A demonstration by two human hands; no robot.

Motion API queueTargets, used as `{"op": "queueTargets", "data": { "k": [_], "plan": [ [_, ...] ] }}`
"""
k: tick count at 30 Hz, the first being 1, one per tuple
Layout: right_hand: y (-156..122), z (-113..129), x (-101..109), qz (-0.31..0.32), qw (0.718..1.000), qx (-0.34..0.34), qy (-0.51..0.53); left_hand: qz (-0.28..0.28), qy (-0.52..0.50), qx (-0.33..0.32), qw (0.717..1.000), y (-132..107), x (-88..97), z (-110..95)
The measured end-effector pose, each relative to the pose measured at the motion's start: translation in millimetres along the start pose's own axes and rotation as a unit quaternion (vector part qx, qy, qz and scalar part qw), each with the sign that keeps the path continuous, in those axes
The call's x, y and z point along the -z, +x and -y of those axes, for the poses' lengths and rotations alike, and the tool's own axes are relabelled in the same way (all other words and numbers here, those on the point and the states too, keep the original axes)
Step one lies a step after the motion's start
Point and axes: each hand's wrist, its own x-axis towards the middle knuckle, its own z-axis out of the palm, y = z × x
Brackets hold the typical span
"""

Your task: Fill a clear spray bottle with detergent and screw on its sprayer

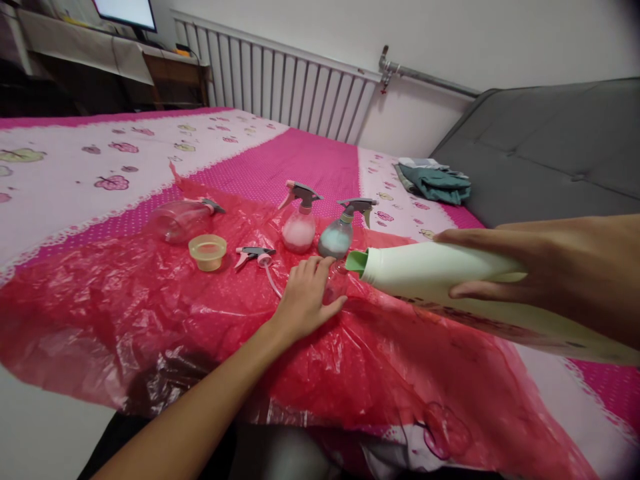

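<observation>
My left hand (307,293) is closed around a small clear spray bottle (339,280) that stands with its head off. In my right hand (545,267) is a large pale green jug (430,270), tipped on its side. Its green spout (357,262) lies right at the small bottle's mouth; whether liquid flows I cannot tell. Just behind stand two filled spray bottles, one with pinkish contents (299,231) and one with bluish contents (336,237). A loose spray head (256,256) with its tube lies left of my left hand.
A red plastic sheet (200,320) covers part of the patterned bedspread (315,157). On it are a yellowish cup (208,253) and a clear pink spray bottle (180,222) lying down. Folded clothes (435,181) rest by the grey headboard (555,147). A radiator (280,73) lines the wall.
</observation>
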Motion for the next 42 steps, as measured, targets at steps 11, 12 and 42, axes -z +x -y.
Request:
{"op": "queueTargets", "data": {
  "k": [11, 12, 42],
  "plan": [
    [0.1, 1.8, 1.8, 0.003, 1.0, -0.003, 0.003, 0.001, 0.003, -0.001, 1.0, 0.4, 0.3, -0.6],
    [0.2, 1.7, 1.9, 0.003, 1.0, -0.002, 0.005, 0.0, 0.002, -0.001, 1.0, 0.5, 0.2, -0.6],
    [0.7, 3.9, 3.2, 0.009, 1.0, -0.014, 0.004, -0.009, -0.004, -0.004, 1.0, 0.2, 0.6, 0.7]
  ]
}}
